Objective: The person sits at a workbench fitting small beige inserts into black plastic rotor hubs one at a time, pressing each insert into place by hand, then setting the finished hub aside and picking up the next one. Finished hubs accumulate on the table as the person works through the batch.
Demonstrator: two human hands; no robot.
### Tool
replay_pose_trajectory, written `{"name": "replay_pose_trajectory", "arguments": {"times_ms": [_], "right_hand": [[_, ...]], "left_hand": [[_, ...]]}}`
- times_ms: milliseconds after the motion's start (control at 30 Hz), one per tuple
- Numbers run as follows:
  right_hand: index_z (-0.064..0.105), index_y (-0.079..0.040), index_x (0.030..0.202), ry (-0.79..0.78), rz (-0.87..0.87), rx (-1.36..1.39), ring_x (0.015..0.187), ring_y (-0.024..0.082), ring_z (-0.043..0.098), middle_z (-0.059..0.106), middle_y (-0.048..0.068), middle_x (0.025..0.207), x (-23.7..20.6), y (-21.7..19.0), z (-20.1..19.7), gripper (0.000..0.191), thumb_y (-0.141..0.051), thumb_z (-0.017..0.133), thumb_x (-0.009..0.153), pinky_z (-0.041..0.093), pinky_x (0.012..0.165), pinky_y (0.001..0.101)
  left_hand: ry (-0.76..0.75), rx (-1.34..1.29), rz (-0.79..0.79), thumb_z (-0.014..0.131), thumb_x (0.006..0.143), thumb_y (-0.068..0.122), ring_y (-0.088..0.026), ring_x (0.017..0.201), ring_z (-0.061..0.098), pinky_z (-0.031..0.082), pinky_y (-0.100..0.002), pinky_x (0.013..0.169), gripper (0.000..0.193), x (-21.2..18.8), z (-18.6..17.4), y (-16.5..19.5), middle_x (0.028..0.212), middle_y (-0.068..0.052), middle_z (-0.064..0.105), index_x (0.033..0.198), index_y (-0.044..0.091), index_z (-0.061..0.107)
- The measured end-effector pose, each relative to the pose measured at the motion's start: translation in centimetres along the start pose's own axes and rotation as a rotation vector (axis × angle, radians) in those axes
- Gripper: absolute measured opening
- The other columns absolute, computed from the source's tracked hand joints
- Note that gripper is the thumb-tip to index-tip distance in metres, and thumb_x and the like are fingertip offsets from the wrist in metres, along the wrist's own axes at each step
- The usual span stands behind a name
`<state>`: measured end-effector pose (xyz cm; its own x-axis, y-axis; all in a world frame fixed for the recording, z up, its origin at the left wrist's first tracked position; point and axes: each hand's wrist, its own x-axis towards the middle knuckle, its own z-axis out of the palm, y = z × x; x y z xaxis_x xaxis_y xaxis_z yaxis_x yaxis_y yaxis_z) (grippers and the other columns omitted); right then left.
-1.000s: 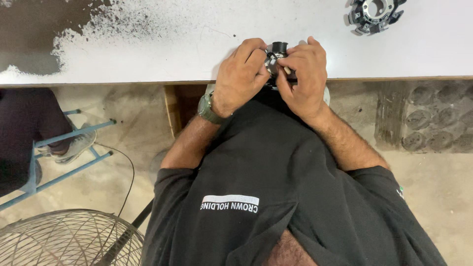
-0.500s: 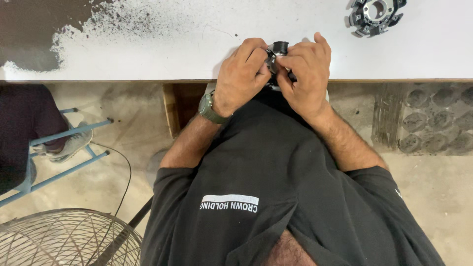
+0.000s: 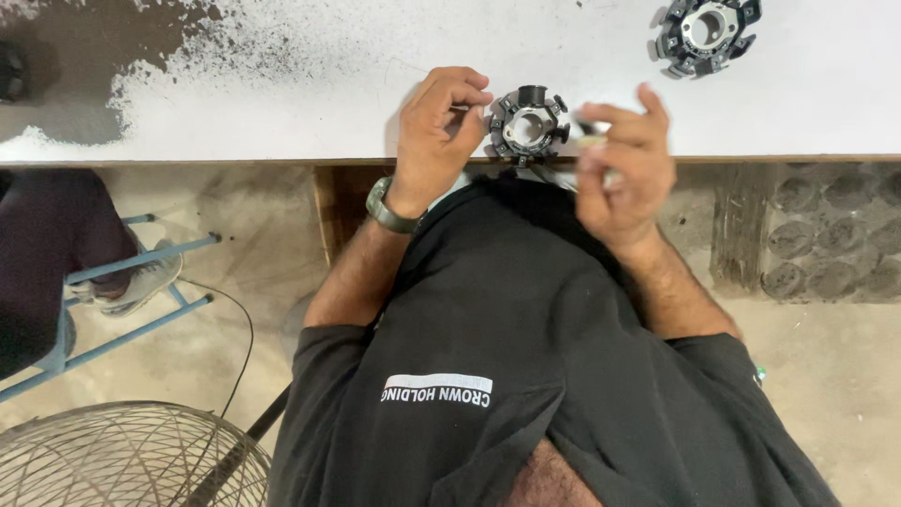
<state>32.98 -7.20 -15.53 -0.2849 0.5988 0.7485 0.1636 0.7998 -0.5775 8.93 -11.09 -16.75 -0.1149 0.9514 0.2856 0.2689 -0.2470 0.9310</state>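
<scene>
Left hand: the left hand (image 3: 439,127) is curled narrow, its fingertips pinched against the rim of the black ring-shaped stator core with radial poles and a metal centre (image 3: 528,125); the ring appears to be steadied by this pinch so that it cannot slide.
Right hand: the right hand (image 3: 624,160) is raised just beside the ring, apart from it, and a small pale metallic piece (image 3: 591,137) is pinched between thumb and forefinger; what the piece is cannot be told.
Stator core: it is laid flat at the near edge of the white worktop (image 3: 310,84), between the two hands, where both can reach it; thin leads seem to hang from its near side over the edge.
Second core: a like black toothed ring with a pale centre (image 3: 709,30) is set well apart, at the far right.
Surface: the white worktop coating is worn through to dark patches at the far left.
Room: a bare concrete floor (image 3: 253,272) is seen below the edge, with a blue metal frame (image 3: 131,282), another person's dark-trousered leg and pale shoe (image 3: 84,253), and a wire fan guard (image 3: 122,460).
</scene>
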Motion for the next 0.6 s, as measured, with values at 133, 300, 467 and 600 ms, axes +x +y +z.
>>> {"name": "replay_pose_trajectory", "arguments": {"times_ms": [133, 300, 467, 600], "right_hand": [[0.060, -0.009, 0.109, -0.273, 0.014, -0.024, 0.118, 0.032, 0.068, 0.059, 0.009, 0.098, -1.4, -1.2, 0.8, 0.027, 0.010, 0.068, 0.091, 0.032, 0.125, 0.0592], [0.058, -0.009, 0.110, 0.073, 0.123, -0.172, 0.113, 0.032, 0.068, 0.060, 0.011, 0.101, -1.1, 1.2, -3.0, 0.023, 0.007, 0.063, 0.094, 0.037, 0.123, 0.0584], [0.059, -0.006, 0.118, -0.038, 0.284, -0.317, 0.126, 0.032, 0.059, 0.063, 0.014, 0.118, -1.4, 1.3, -4.9, 0.019, -0.001, 0.067, 0.101, 0.029, 0.127, 0.0594], [0.064, -0.007, 0.120, -0.086, 0.303, -0.460, 0.142, 0.035, 0.044, 0.056, 0.013, 0.130, -1.0, 0.9, -3.1, 0.025, -0.012, 0.077, 0.100, 0.014, 0.129, 0.0632]], "left_hand": [[0.131, 0.147, 0.043, 0.065, 0.103, 0.000, -0.017, 0.114, 0.068, 0.063, -0.030, 0.089, 0.014, 0.2, -0.6, 0.7, 0.139, -0.010, 0.060, 0.117, 0.004, 0.065], [0.240, 0.725, 0.376, 0.077, 0.102, 0.039, -0.033, 0.152, 0.031, 0.034, -0.054, 0.123, 0.067, 1.0, -0.6, 3.3, 0.161, -0.016, 0.030, 0.151, 0.010, 0.042], [-0.314, 0.745, 0.208, 0.086, 0.081, 0.061, -0.039, 0.145, 0.036, 0.034, -0.056, 0.116, 0.106, 0.8, 2.3, 4.3, 0.156, -0.019, 0.037, 0.157, 0.010, 0.033], [-0.305, 0.732, 0.127, 0.091, 0.081, 0.054, -0.034, 0.149, 0.040, 0.035, -0.052, 0.123, 0.118, 0.9, 2.7, 3.4, 0.162, -0.013, 0.037, 0.164, 0.008, 0.021]]}}
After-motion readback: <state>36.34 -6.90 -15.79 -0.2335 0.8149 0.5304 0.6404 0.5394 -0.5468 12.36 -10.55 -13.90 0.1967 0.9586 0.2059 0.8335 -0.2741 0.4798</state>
